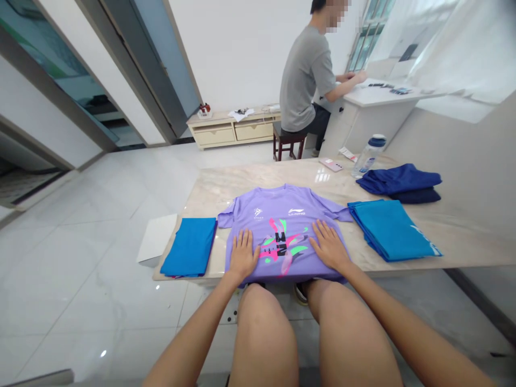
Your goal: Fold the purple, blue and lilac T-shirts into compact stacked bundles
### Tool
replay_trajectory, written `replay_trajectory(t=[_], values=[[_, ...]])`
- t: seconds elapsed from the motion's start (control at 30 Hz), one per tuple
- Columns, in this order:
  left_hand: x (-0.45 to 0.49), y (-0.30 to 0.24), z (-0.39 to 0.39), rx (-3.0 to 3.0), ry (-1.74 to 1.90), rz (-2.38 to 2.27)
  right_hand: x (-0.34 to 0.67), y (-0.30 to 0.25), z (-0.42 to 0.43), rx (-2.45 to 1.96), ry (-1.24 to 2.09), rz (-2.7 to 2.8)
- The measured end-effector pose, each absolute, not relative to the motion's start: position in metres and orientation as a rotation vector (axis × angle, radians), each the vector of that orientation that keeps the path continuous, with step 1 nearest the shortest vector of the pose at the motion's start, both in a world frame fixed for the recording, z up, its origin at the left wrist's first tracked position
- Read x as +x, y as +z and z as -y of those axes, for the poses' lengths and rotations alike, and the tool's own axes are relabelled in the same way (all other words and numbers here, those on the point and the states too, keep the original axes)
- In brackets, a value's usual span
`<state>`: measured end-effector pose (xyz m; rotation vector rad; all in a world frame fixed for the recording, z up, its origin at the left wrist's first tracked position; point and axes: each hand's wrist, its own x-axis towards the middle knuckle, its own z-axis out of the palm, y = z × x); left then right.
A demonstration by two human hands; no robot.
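A purple T-shirt (270,215) with a bright pink, green and black print lies spread face up on the table, collar toward the far side and its lower edge hanging over the near edge. My left hand (242,255) rests flat on its left side, fingers stretched out. On the right side of the print my right hand (329,246) is also laid flat, fingers apart. Neither hand grips anything. A folded blue garment (190,246) sits left of the shirt, and another folded blue garment (393,230) lies by the right sleeve.
Dark blue folded clothes (399,180), a water bottle (368,156) and a pink phone (331,164) stand or lie toward the back right of the marble table (226,174). A white box (157,236) is off its left end. Beyond, a person (304,75) sits at a white desk (379,97).
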<state>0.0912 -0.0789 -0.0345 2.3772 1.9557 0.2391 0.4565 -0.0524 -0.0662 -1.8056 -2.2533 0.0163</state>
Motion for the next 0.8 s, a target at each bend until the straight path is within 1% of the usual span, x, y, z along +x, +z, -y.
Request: replay_trajectory(t=[0.13,0.2,0.3,0.4,0.53,0.6,0.7,0.8], values=[[0.073,-0.006,0.066,2.431,0.102,-1.853,0.464,-0.076,0.063,-1.804,-0.039,2.212],[0.053,0.014,0.043,2.382,0.079,-1.937,0.464,-0.079,0.065,-1.793,-0.063,2.206],[0.022,0.036,0.002,2.275,0.123,-2.179,0.464,-0.081,0.067,-1.77,-0.099,2.19],[0.002,0.04,-0.03,2.212,0.129,-2.319,0.463,-0.082,0.067,-1.753,-0.124,2.176],[-0.006,0.027,-0.051,2.281,0.111,-2.274,0.462,-0.08,0.068,-1.753,-0.131,2.177],[-0.008,0.02,-0.055,2.241,0.244,-2.256,0.462,-0.077,0.07,-1.757,-0.119,2.181],[-0.013,0.015,-0.058,1.953,0.59,-2.321,0.461,-0.073,0.071,-1.766,-0.099,2.178],[-0.021,0.018,-0.058,1.691,0.739,-2.413,0.46,-0.071,0.072,-1.768,-0.097,2.171]])
